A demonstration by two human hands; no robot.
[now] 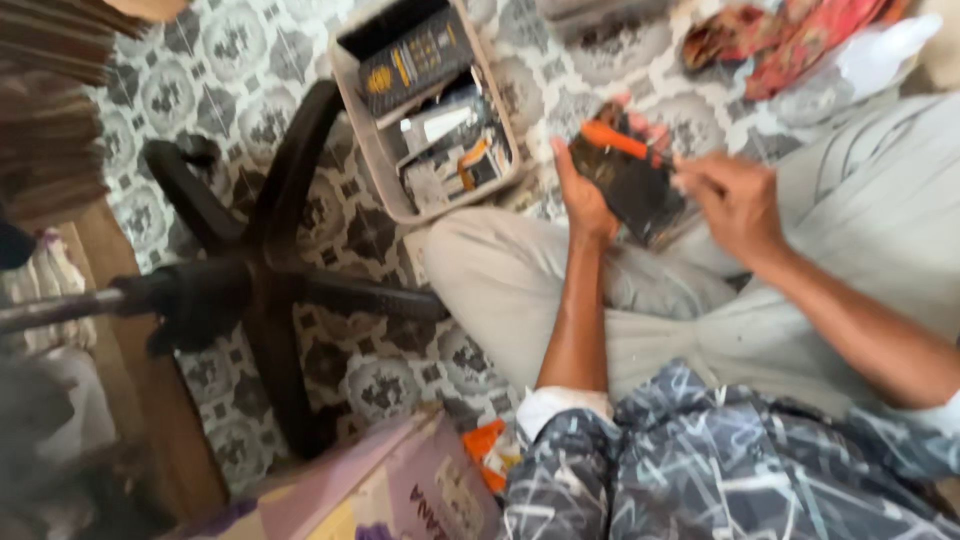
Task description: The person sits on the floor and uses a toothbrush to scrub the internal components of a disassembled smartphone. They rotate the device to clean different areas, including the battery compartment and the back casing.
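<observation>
Phone (628, 185), one, dark, held over lap in left hand (585, 195), fingers wrapped round its edges. Right hand (735, 200) pinches one orange-handled screwdriver (620, 140) against it. One tray (375, 150) of parts beside knee.

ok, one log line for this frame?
left hand: holds dark device | right hand: orange-handled tool on device | tray beside | seated on floor

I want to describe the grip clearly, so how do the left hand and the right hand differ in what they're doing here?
The left hand cradles a flat dark device from its side, fingers wrapped behind it; the right hand pinches an orange-handled tool laid across the device. The left forearm runs nearly upright in the picture, the right slants in from the lower right. Both are bare and meet over the person's lap.
</observation>
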